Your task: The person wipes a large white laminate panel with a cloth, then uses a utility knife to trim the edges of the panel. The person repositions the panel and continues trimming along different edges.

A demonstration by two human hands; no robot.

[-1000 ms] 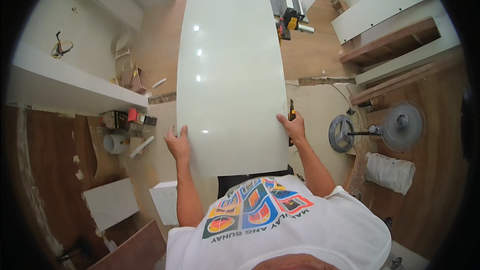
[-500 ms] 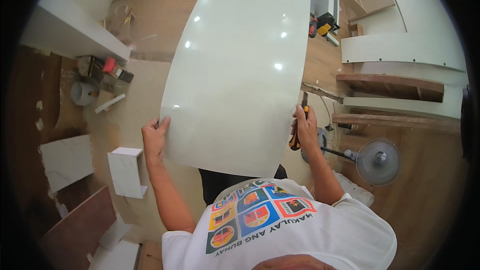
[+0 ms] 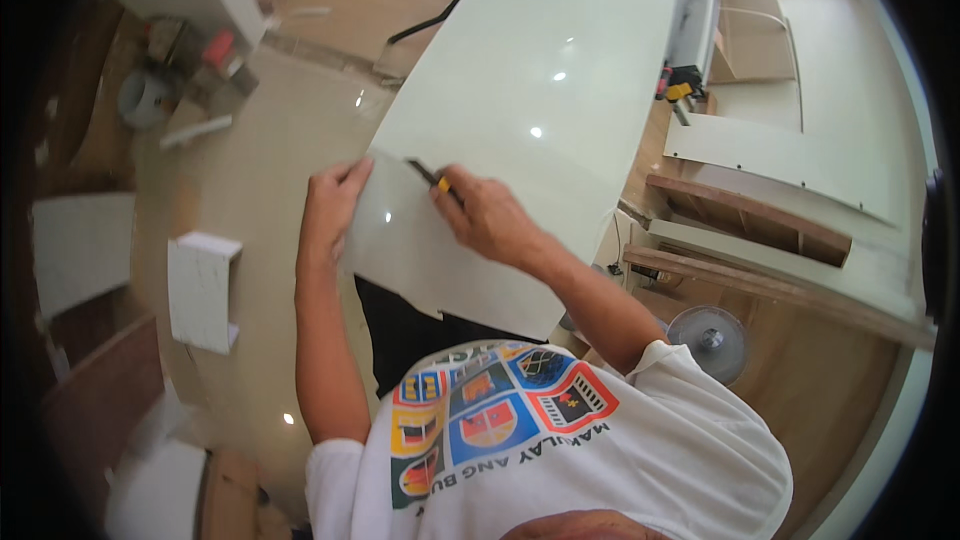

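A large, glossy, pale greenish-white sheet [image 3: 560, 110] stretches from my waist to the far side. My left hand [image 3: 328, 212] is closed on its left edge, with the thumb on the top face. In my right hand [image 3: 490, 220] is a box cutter [image 3: 443, 186] with a dark body and a yellow part. The cutter lies over the sheet, its dark tip pointing toward the left edge near my left hand. Whether the tip touches the surface, I cannot tell. Near my body the sheet looks greyer.
On the right stand white boards [image 3: 780, 160], a wooden frame [image 3: 750, 220] and a fan [image 3: 708, 340]. A yellow-and-black tool [image 3: 682, 88] sits by the sheet's right edge. To the left are a marbled white piece [image 3: 200, 290], a bucket [image 3: 145, 100] and boxes.
My right hand has moved with the box cutter from the sheet's right edge leftward over its surface. My left hand sits slightly higher on the left edge. The view has shifted.
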